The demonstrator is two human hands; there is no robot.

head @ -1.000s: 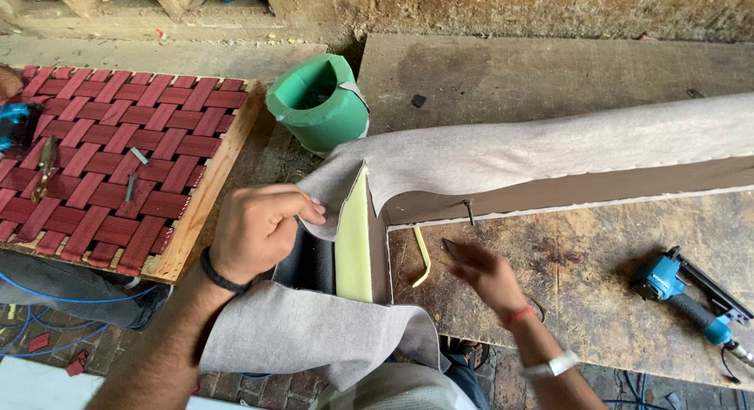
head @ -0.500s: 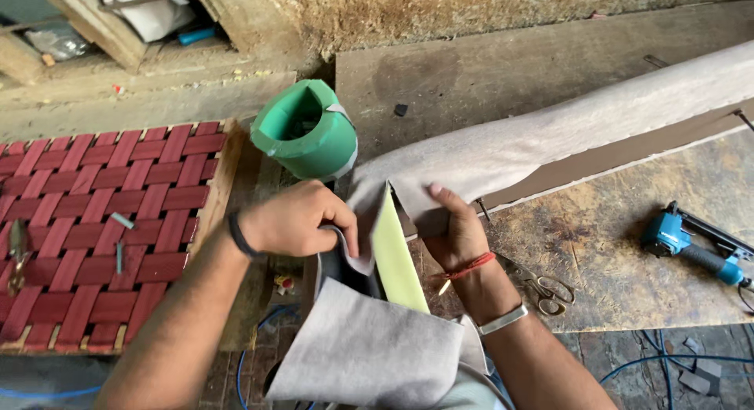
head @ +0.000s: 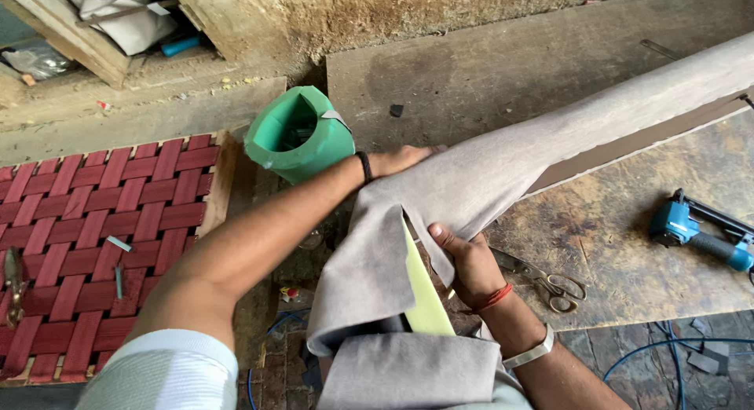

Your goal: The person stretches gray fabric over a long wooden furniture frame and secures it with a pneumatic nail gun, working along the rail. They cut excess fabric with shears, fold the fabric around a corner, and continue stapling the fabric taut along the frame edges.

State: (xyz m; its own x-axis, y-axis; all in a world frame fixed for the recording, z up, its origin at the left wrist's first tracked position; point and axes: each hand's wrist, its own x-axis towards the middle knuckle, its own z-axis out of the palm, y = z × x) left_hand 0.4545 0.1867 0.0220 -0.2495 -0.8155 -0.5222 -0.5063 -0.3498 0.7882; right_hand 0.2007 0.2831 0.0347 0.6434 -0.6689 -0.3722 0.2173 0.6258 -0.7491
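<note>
Reaching across, left hand [head: 397, 160] lies flat, fingers spread open on the grey fabric [head: 503, 170] at the desk's [head: 628, 245] left edge. Right hand [head: 470, 262] is bent upward, fingers pinching the fabric fold beside the yellow foam [head: 424, 296]. Scissors [head: 542, 280] sit just right; stapler [head: 695, 231] near the right edge.

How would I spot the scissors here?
Start at the worn board on the right, where the grey fabric lies. Just right of the right hand, the scissors lie flat. They are slim bare metal, unlike the bulky blue stapler further right.
</note>
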